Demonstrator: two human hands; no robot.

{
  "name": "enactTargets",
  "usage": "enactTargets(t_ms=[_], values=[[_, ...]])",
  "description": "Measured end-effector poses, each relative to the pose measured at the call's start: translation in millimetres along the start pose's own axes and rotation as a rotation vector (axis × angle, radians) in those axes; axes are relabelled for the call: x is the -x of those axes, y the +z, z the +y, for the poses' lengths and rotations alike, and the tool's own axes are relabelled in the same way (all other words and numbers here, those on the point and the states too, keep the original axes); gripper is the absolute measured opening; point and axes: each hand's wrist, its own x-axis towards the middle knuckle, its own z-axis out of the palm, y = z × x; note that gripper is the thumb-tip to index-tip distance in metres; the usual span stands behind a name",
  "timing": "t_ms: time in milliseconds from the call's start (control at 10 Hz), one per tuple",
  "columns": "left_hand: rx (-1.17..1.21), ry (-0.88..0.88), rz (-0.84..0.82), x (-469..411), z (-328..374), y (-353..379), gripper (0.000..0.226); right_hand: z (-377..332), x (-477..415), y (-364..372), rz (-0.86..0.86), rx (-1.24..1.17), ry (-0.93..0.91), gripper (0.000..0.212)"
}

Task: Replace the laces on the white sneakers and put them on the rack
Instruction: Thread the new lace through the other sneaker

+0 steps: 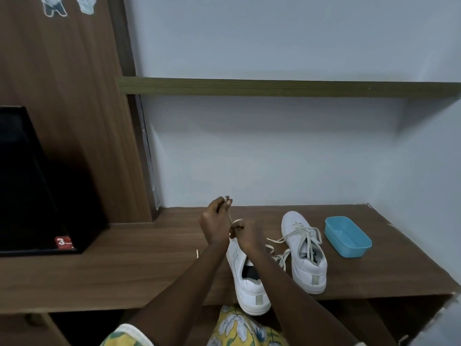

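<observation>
In the head view, your left hand [215,219] was raised over the toe of the near sneaker [247,285]. Its fingers were curled, and the fingertips pinched the end of a pale lace [229,217] at the top of the hand. Your right hand [245,234] sat just beside and slightly below it. Its fingers were also curled, and it pinched the same lace lower down, where a small loop showed above the knuckles. The lace ran short and taut between the two hands.

The near sneaker lay on the wooden counter [149,258] under your wrists, toe pointing away from you. Its heel hung past the front edge of the counter. Your forearms hid its eyelets, so you could not have told from here how far it was laced.

The second sneaker [305,260] stood just to its right, parallel and not touching it. Its cream laces [303,233] were threaded but slack, with the ends trailing on the counter between the two shoes.

A blue plastic tub [348,237] sat near the second sneaker on the right. A dark shelf [274,87] crossed the pale wall above. A black screen [25,183] stood at the left with a red sticker [63,242] at its lower corner. Yellow floral fabric [239,325] showed at the bottom edge.
</observation>
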Motion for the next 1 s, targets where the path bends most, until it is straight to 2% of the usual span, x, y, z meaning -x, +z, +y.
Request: enactTargets(t_ms=[100,200,300,400,500,600,700,800,1000], values=[[0.091,-0.021,0.009,-1,12,1,0.022,19,-2,1,-0.143,0.103,0.084,0.020],[0.089,-0.006,0.031,-8,26,2,0.015,18,3,-9,-0.286,0.136,0.213,0.030],[-0.031,0.036,0.027,-17,32,4,0.013,12,-2,-18,-0.325,0.257,0.126,0.025],[-0.173,0.019,-0.087,-17,31,5,0.010,-2,-8,-19,-0.123,-0.139,0.003,0.016],[-0.182,-0.043,-0.171,-11,28,6,0.003,-28,-10,-28,0.073,-0.347,-0.028,0.015],[-0.204,-0.064,-0.155,-13,25,7,0.009,-32,-10,-26,0.118,-0.337,-0.022,0.032],[-0.197,-0.073,-0.123,-16,26,7,0.005,-26,-3,-19,0.037,-0.240,-0.037,0.030],[-0.241,-0.029,-0.064,-19,27,2,0.012,-13,0,-8,-0.082,-0.123,-0.076,0.028],[-0.270,0.007,-0.046,-34,28,-1,0.010,16,5,11,-0.385,0.310,-0.150,0.026]])
